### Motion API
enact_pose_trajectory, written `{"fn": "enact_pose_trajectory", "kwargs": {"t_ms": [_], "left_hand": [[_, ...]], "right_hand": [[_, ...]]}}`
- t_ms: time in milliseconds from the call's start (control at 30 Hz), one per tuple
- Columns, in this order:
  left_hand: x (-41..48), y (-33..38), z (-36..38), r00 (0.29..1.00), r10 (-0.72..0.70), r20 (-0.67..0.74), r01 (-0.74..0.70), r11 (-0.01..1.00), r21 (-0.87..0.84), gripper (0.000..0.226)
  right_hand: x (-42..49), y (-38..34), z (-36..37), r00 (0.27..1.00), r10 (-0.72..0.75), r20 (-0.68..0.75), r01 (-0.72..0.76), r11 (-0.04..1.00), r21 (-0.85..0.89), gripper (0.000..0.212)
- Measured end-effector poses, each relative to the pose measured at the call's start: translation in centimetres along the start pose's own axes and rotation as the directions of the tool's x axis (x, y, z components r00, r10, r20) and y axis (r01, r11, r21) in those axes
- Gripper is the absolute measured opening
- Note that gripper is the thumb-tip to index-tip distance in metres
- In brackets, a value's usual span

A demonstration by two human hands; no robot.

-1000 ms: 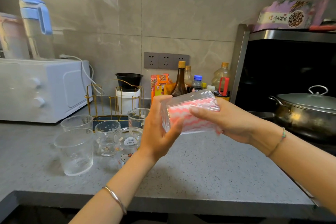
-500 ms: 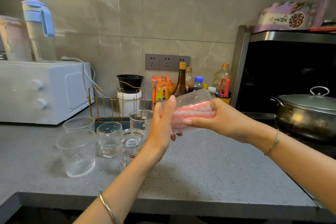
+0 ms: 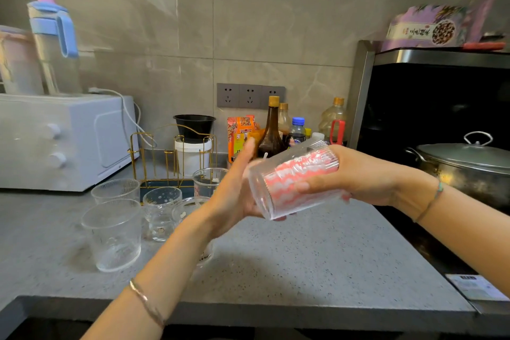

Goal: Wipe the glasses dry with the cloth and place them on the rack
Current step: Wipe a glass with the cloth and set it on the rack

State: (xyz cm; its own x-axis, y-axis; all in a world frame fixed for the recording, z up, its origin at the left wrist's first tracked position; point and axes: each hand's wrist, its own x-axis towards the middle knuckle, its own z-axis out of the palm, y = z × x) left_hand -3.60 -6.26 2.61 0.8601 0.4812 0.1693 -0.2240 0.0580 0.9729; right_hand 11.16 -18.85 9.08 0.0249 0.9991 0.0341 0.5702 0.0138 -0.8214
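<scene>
Above the middle of the desk (image 3: 317, 257), both hands hold one ribbed clear glass (image 3: 278, 201) in the air. It is tipped on its side, with its mouth toward three o'clock and its base toward nine.

The left hand (image 3: 234, 193) cups the base end. Its thumb stands up toward twelve o'clock, the palm lies against the glass, and its fingertips show just under the lower wall, so it grips the glass.

The right hand (image 3: 364, 176) comes in from three o'clock. Its fingers are pushed inside the glass with the pink-and-white cloth (image 3: 300, 174) bunched round them and pressed against the inner wall. Its thumb lies along the outside of the glass, so wall and cloth are pinched between thumb and fingers. A small tuft of cloth shows at the mouth, below the palm.

The gold wire rack (image 3: 154, 157) stands on the desk at ten o'clock from the held glass, near the back wall, with no glass on its pegs. The other glasses (image 3: 113, 232) stand upright in a cluster at eight to nine o'clock, just in front of the rack, and one is partly hidden behind the left forearm. A lidded pot (image 3: 469, 163) sits at three o'clock.
</scene>
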Motion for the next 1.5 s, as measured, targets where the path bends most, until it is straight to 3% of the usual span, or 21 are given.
{"fn": "enact_pose_trajectory", "kwargs": {"t_ms": [67, 133, 233, 433, 500, 600, 700, 767, 833, 900, 967, 1067, 1167, 1300, 1433, 1500], "left_hand": [[-0.2, 0.5, -0.4, 0.967, -0.220, 0.127, 0.236, 0.963, -0.131, 0.071], [-0.2, 0.4, -0.8, 0.928, -0.285, 0.241, 0.329, 0.929, -0.169, 0.078], [0.3, 0.1, -1.6, 0.929, -0.251, 0.271, 0.303, 0.937, -0.172, 0.093], [0.8, -0.1, -1.5, 0.959, -0.192, 0.206, 0.215, 0.972, -0.094, 0.090], [0.8, 0.1, -1.4, 0.969, -0.164, 0.186, 0.185, 0.978, -0.099, 0.085], [1.0, 0.7, -1.7, 0.988, -0.126, 0.095, 0.134, 0.988, -0.083, 0.068], [1.0, 1.0, -2.4, 0.994, -0.107, 0.001, 0.106, 0.989, -0.102, 0.081], [1.0, 0.7, -2.5, 0.994, -0.093, -0.058, 0.086, 0.989, -0.117, 0.070], [1.0, 0.3, -2.2, 0.987, -0.086, -0.133, 0.065, 0.986, -0.153, 0.065], [1.1, 0.1, -1.5, 0.985, -0.080, -0.155, 0.043, 0.972, -0.230, 0.062], [1.0, 0.2, -0.7, 0.984, -0.077, -0.159, 0.031, 0.963, -0.269, 0.063], [1.0, 0.4, -0.1, 0.988, -0.013, -0.155, -0.026, 0.968, -0.248, 0.059], [1.1, 0.4, 0.1, 0.991, 0.023, -0.135, -0.058, 0.964, -0.260, 0.064], [1.4, 0.0, 0.4, 0.983, 0.042, -0.179, -0.086, 0.965, -0.247, 0.073], [1.3, 0.2, 0.8, 0.981, 0.090, -0.173, -0.136, 0.951, -0.279, 0.060], [1.5, 0.1, 0.5, 0.978, 0.101, -0.181, -0.153, 0.940, -0.304, 0.062]], "right_hand": [[0.0, 0.0, 0.1, 0.999, -0.004, 0.051, 0.007, 0.998, -0.063, 0.030], [0.3, 0.0, 0.3, 0.996, 0.003, 0.089, 0.005, 0.996, -0.086, 0.029], [0.8, 0.4, 0.1, 0.995, 0.048, 0.092, -0.039, 0.994, -0.103, 0.024], [1.4, 0.4, -0.9, 0.977, 0.121, 0.173, -0.098, 0.986, -0.134, 0.028], [1.6, 0.7, -1.4, 0.988, 0.089, 0.127, -0.086, 0.996, -0.032, 0.028], [1.9, 1.3, -2.2, 0.999, 0.044, 0.019, -0.047, 0.979, 0.197, 0.012], [2.3, 2.1, -3.3, 0.989, -0.005, -0.150, 0.062, 0.923, 0.380, 0.032], [2.2, 1.9, -3.5, 0.940, 0.003, -0.341, 0.158, 0.882, 0.444, 0.043], [2.0, 1.1, -2.6, 0.873, -0.116, -0.474, 0.305, 0.888, 0.345, 0.039], [1.8, 0.3, -0.7, 0.828, -0.340, -0.447, 0.427, 0.898, 0.108, 0.035], [2.1, 0.6, 1.3, 0.789, -0.477, -0.387, 0.449, 0.878, -0.165, 0.034], [3.1, 2.1, 2.8, 0.701, -0.543, -0.463, 0.411, 0.838, -0.360, 0.034], [3.4, 2.2, 4.0, 0.702, -0.473, -0.532, 0.356, 0.880, -0.313, 0.030], [3.8, 1.8, 5.2, 0.741, -0.422, -0.523, 0.430, 0.896, -0.113, 0.021], [4.7, 2.4, 5.8, 0.708, -0.499, -0.500, 0.418, 0.867, -0.273, 0.040], [4.8, 2.6, 5.7, 0.689, -0.511, -0.514, 0.433, 0.859, -0.274, 0.040]]}}
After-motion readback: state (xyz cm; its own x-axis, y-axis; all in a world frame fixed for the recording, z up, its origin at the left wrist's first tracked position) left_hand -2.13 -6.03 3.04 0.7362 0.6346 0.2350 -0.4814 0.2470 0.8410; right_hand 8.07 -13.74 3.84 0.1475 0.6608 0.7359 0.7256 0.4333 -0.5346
